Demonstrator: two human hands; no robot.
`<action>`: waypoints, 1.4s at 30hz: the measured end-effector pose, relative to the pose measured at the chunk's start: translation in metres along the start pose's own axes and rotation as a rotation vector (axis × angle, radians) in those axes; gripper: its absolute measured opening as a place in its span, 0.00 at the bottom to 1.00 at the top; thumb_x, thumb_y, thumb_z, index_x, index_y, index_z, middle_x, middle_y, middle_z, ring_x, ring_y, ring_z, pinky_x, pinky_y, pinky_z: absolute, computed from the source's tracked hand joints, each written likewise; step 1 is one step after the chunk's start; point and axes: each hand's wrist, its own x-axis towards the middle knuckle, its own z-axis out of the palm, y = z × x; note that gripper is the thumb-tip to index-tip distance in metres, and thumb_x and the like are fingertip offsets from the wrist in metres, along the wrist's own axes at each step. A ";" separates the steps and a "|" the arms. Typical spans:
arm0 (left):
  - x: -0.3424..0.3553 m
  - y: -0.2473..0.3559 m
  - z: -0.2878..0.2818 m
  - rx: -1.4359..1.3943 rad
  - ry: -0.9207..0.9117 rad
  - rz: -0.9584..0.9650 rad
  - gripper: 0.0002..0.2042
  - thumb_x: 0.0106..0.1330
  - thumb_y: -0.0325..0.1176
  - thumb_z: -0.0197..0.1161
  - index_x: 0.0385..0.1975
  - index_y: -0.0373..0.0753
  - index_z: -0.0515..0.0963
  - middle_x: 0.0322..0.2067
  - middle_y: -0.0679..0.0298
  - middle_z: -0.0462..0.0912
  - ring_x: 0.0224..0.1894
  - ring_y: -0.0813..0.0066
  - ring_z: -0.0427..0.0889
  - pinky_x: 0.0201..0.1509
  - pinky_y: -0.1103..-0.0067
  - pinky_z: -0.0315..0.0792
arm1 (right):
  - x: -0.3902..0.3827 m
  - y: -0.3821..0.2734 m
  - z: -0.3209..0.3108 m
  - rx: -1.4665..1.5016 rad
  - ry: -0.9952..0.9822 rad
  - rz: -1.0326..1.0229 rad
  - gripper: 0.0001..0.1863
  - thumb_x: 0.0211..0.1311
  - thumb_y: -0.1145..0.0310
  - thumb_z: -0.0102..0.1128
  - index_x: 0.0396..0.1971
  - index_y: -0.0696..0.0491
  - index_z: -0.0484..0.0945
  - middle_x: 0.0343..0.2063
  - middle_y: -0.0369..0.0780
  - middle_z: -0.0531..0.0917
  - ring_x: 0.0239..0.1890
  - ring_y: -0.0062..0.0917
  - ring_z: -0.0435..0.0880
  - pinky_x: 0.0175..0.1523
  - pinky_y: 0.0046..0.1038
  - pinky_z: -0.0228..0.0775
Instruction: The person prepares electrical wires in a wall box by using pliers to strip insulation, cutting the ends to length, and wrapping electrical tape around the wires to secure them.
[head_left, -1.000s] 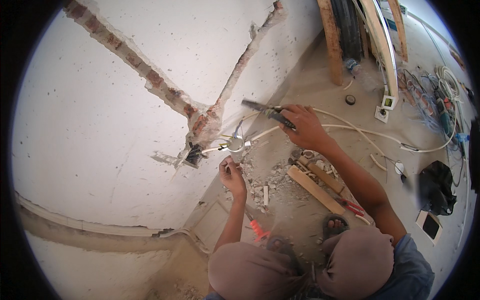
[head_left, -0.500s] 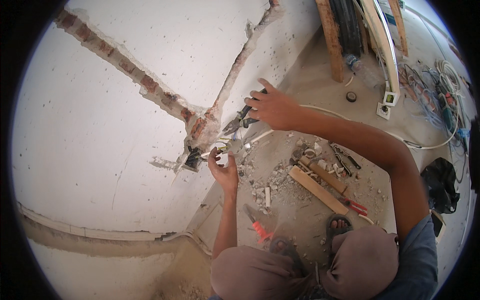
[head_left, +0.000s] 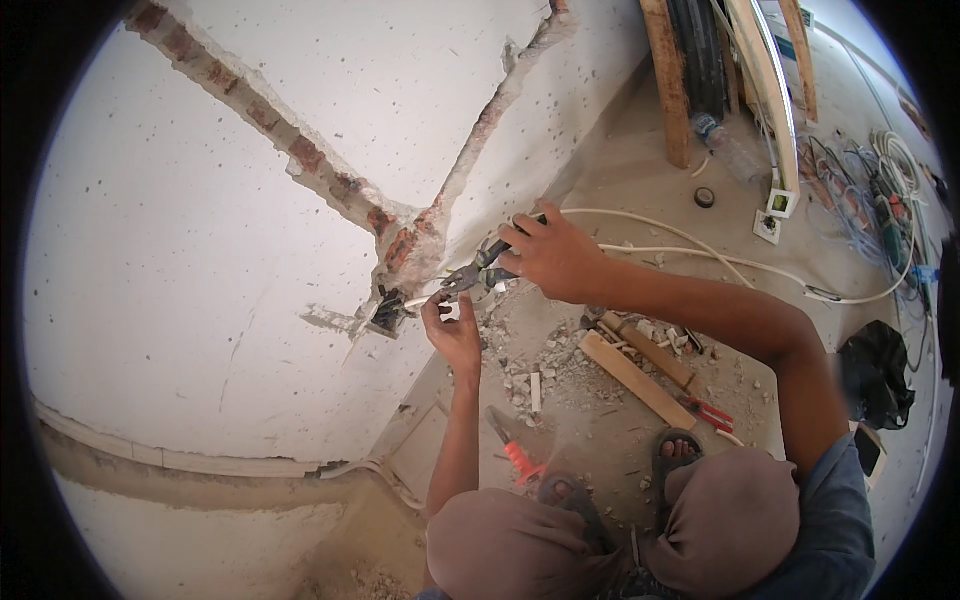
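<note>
My right hand (head_left: 560,262) is closed around the dark handles of a pair of pliers (head_left: 462,279). Their jaws point down and left, right at the fingertips of my left hand (head_left: 456,335). The left thumb and forefinger are bent toward each other on a short white cable (head_left: 416,301), which comes out of a dark box hole (head_left: 385,312) low in the wall. Whether the jaws bite on a wire is too small to make out. Beyond the right hand, a long white cable (head_left: 690,228) curves across the floor.
Chased grooves (head_left: 300,150) run down the white wall to the hole. Rubble, wooden slats (head_left: 636,380), an orange-handled tool (head_left: 520,462) and a red-handled tool (head_left: 710,414) lie before my feet. Farther right are a plastic bottle (head_left: 735,152), a black bag (head_left: 878,372) and coiled cables (head_left: 895,160).
The pliers have come down and left, from above my left hand to its fingertips, with the right hand following. Another stretch of white cable now shows behind the right hand.
</note>
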 end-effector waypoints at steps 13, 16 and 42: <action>0.007 -0.017 -0.002 -0.857 0.093 -0.505 0.12 0.71 0.36 0.67 0.29 0.37 0.76 0.29 0.63 0.83 0.31 0.80 0.80 0.45 0.79 0.80 | -0.057 -0.031 0.002 0.214 -0.146 0.364 0.21 0.52 0.74 0.63 0.49 0.52 0.77 0.46 0.45 0.75 0.54 0.38 0.74 0.52 0.41 0.66; 0.001 -0.005 0.007 -0.775 0.132 -0.506 0.13 0.71 0.36 0.66 0.27 0.38 0.73 0.29 0.64 0.82 0.30 0.80 0.79 0.41 0.82 0.78 | -0.068 -0.043 0.010 0.251 -0.151 0.440 0.22 0.52 0.74 0.63 0.50 0.52 0.76 0.45 0.45 0.75 0.53 0.37 0.75 0.51 0.41 0.66; 0.004 0.005 0.005 -0.137 -0.114 0.005 0.12 0.72 0.36 0.61 0.36 0.31 0.82 0.25 0.54 0.83 0.28 0.68 0.79 0.37 0.74 0.74 | -0.050 -0.044 0.042 0.815 -0.034 0.534 0.13 0.63 0.66 0.60 0.45 0.55 0.78 0.42 0.48 0.78 0.48 0.43 0.77 0.51 0.44 0.69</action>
